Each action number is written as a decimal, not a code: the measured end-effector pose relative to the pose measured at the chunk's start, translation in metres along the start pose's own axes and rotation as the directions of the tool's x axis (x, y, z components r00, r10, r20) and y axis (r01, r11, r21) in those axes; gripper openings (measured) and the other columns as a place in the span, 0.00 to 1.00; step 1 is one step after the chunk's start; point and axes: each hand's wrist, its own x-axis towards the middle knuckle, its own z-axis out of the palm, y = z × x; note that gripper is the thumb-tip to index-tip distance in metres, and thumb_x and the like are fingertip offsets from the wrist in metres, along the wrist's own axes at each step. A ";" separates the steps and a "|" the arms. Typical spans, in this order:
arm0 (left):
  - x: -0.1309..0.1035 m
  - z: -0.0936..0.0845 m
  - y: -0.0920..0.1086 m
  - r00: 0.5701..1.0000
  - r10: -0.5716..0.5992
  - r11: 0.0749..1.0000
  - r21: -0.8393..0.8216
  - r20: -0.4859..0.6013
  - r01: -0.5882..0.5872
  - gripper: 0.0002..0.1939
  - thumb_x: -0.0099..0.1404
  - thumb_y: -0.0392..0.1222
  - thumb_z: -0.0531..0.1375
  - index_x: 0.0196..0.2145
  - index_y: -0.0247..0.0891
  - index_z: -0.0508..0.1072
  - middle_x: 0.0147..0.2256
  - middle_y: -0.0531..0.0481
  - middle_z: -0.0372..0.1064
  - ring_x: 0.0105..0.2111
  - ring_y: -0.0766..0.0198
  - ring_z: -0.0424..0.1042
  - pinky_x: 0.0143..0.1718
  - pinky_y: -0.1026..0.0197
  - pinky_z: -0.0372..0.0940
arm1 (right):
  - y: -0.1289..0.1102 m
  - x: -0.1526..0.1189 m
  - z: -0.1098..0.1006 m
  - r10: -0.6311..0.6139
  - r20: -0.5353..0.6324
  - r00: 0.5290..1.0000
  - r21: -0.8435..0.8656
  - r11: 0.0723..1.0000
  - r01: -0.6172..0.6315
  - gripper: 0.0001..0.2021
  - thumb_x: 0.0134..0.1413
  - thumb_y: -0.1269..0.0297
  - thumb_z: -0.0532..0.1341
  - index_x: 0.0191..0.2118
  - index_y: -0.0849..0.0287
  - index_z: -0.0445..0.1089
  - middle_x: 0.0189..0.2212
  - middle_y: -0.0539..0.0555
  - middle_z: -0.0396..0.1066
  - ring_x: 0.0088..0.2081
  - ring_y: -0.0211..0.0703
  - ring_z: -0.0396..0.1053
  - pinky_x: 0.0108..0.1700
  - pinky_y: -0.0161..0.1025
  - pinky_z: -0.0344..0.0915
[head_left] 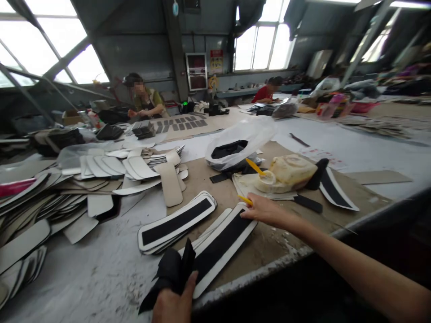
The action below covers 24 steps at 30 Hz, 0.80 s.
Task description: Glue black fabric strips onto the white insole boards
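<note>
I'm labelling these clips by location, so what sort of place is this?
Probably a sewing or leather-goods workshop: stacks of cut pale panels cover a long worktable, a glue-crusted container sits beside them, and another person works farther back.

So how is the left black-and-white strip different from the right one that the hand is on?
The left strip has a narrower black middle; the right strip has a wider one. No hand touches the left strip, but the right hand is on the right strip's far end. Black material partly covers the right strip, while the left strip is uncovered. Both have white edges.
</note>
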 end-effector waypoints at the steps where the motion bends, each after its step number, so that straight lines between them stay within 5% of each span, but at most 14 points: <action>1: -0.001 0.000 -0.001 0.999 -0.044 0.999 -0.021 0.024 0.045 0.36 0.50 0.65 0.54 0.37 0.26 0.72 0.31 0.29 0.68 0.38 0.37 0.66 0.39 0.49 0.57 | 0.000 0.001 -0.001 0.003 0.016 1.000 0.006 1.000 -0.003 0.18 0.43 0.52 0.59 0.33 0.62 0.59 0.30 0.53 0.65 0.30 0.40 0.62 0.29 0.34 0.52; 7: 0.000 -0.004 -0.004 1.000 -0.024 0.925 -0.378 0.021 0.030 0.29 0.44 0.62 0.61 0.30 0.29 0.69 0.28 0.39 0.67 0.34 0.49 0.66 0.39 0.54 0.58 | -0.002 -0.012 -0.013 -0.033 0.061 0.998 0.174 0.985 0.022 0.18 0.44 0.51 0.58 0.28 0.61 0.55 0.23 0.49 0.57 0.24 0.33 0.54 0.26 0.32 0.51; 11: -0.006 -0.014 -0.012 1.000 -0.010 0.746 -0.666 -0.025 -0.009 0.26 0.44 0.59 0.64 0.30 0.32 0.65 0.26 0.50 0.64 0.29 0.65 0.63 0.33 0.64 0.59 | -0.008 -0.028 -0.024 0.079 0.113 0.990 0.480 0.868 -0.124 0.23 0.38 0.46 0.61 0.27 0.60 0.53 0.18 0.46 0.49 0.20 0.30 0.45 0.20 0.31 0.44; 15: -0.016 -0.026 -0.015 0.999 -0.036 0.552 -0.832 0.037 0.051 0.32 0.42 0.58 0.66 0.36 0.30 0.64 0.22 0.54 0.60 0.20 0.73 0.57 0.22 0.68 0.53 | -0.015 -0.034 -0.029 0.139 0.122 0.983 0.583 0.791 -0.184 0.27 0.27 0.45 0.66 0.26 0.60 0.53 0.17 0.45 0.49 0.19 0.29 0.45 0.19 0.30 0.42; 19: -0.027 -0.040 -0.004 0.988 -0.035 0.329 -0.932 0.149 0.152 0.34 0.41 0.50 0.69 0.42 0.28 0.65 0.24 0.51 0.66 0.21 0.73 0.61 0.21 0.71 0.53 | -0.024 -0.035 -0.026 0.115 0.107 0.988 0.604 0.781 -0.157 0.27 0.30 0.46 0.67 0.26 0.60 0.54 0.18 0.46 0.49 0.20 0.29 0.46 0.19 0.29 0.44; 24: -0.029 -0.052 -0.001 0.979 -0.064 0.425 -0.882 0.195 0.203 0.29 0.44 0.51 0.67 0.39 0.26 0.68 0.22 0.49 0.67 0.21 0.69 0.63 0.20 0.70 0.56 | -0.035 -0.039 -0.015 0.003 0.090 0.996 0.644 0.762 -0.061 0.25 0.40 0.43 0.61 0.30 0.61 0.54 0.21 0.46 0.49 0.22 0.30 0.47 0.22 0.29 0.47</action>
